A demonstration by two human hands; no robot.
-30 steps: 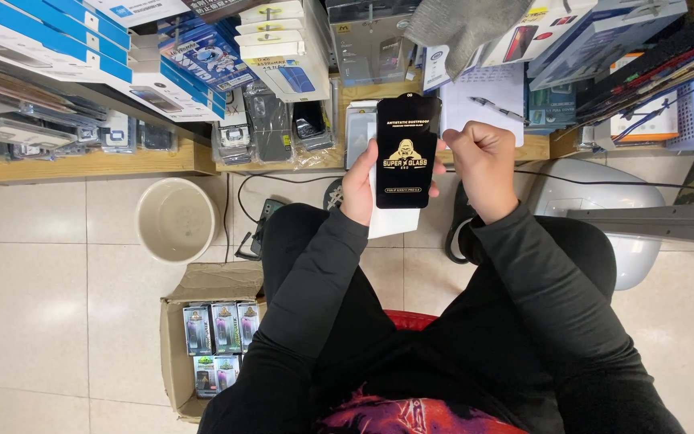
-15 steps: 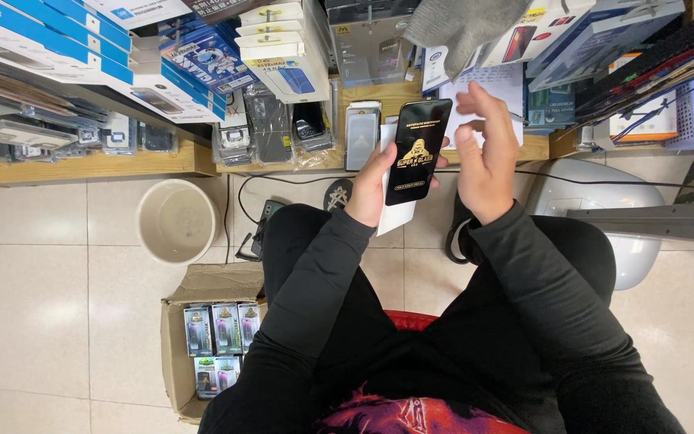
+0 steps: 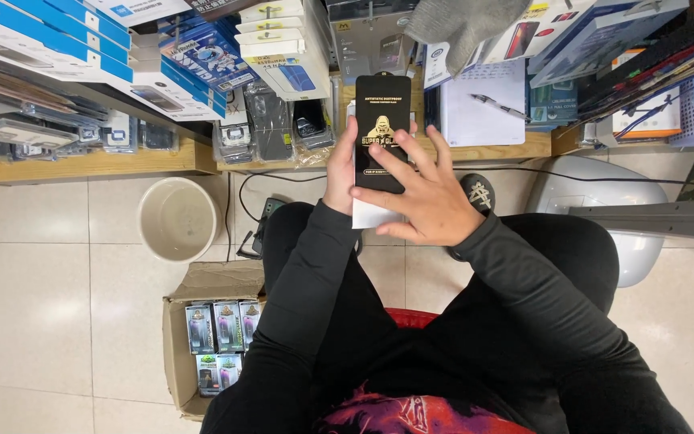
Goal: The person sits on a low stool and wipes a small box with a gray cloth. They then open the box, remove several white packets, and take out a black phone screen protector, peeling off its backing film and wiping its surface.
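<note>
Both hands held a slim black packet upright above the lap.

The left hand (image 3: 341,165) gripped the black packet (image 3: 381,128) along its left edge; the right hand (image 3: 419,193) lay spread-fingered across its lower front, before the wooden shelf (image 3: 98,163).

Beyond both hands the shelf (image 3: 90,163) is packed: stacked boxes (image 3: 283,44), hanging pouches (image 3: 271,120) and a notepad (image 3: 487,104) with pen (image 3: 498,104) fill its front, leaving no gap for a hand. The black packet (image 3: 381,120) stands upright just before this clutter. Left of the knees, open floor tiles (image 3: 34,289) give passage, bounded by a round bucket (image 3: 177,219) and an open carton (image 3: 202,337) of small boxes. A cable (image 3: 238,209) crosses the floor near the bucket.
</note>
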